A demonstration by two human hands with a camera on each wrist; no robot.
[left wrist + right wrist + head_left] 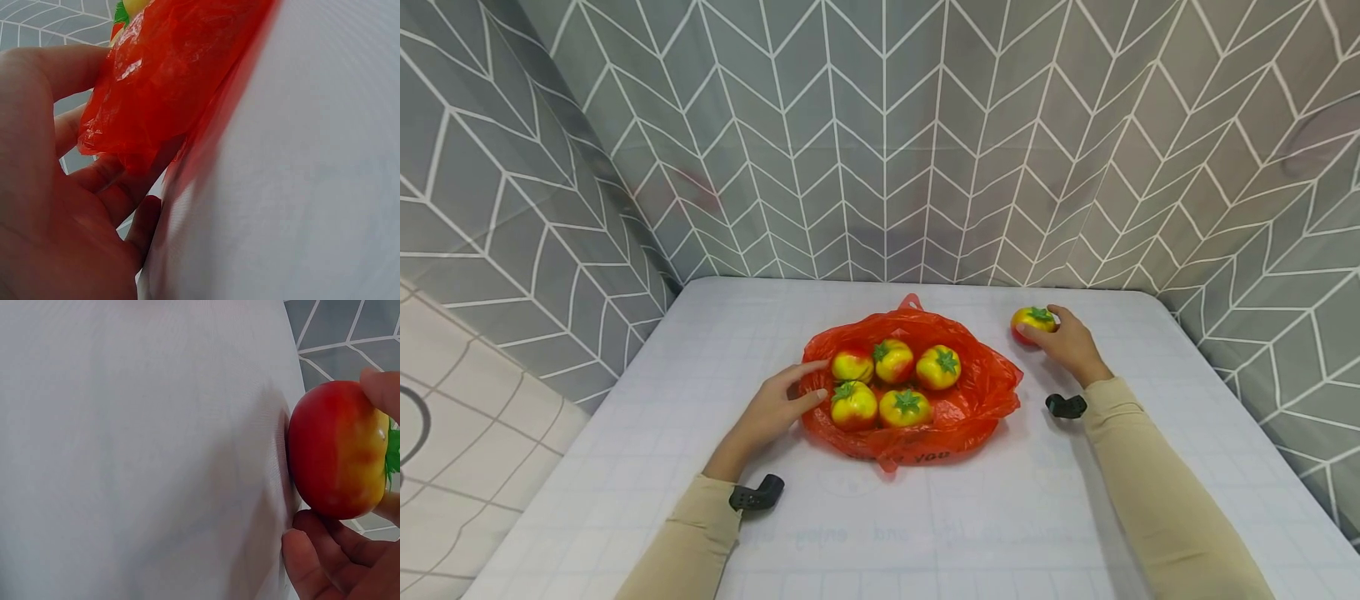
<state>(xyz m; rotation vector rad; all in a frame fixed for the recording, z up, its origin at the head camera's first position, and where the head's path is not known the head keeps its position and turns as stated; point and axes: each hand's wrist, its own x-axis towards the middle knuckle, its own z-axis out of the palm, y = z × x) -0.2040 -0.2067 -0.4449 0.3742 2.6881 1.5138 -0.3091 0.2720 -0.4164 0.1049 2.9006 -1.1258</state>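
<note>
In the head view, my right hand holds a red-and-yellow tomato with a green leafy top at the table's far right. Up close in the right wrist view, thumb and fingers sit around the tomato, which is right at the white surface. My left hand rests at the left rim of a spread red plastic bag, thumb and index finger apart. The left wrist view shows loosely spread fingers against the crinkled bag. Several similar tomatoes lie in the bag.
The bag lies on a white-covered table with faint printed lines. Grey cloth walls with a white zigzag pattern rise behind and beside it. Black wrist devices sit at both cuffs.
</note>
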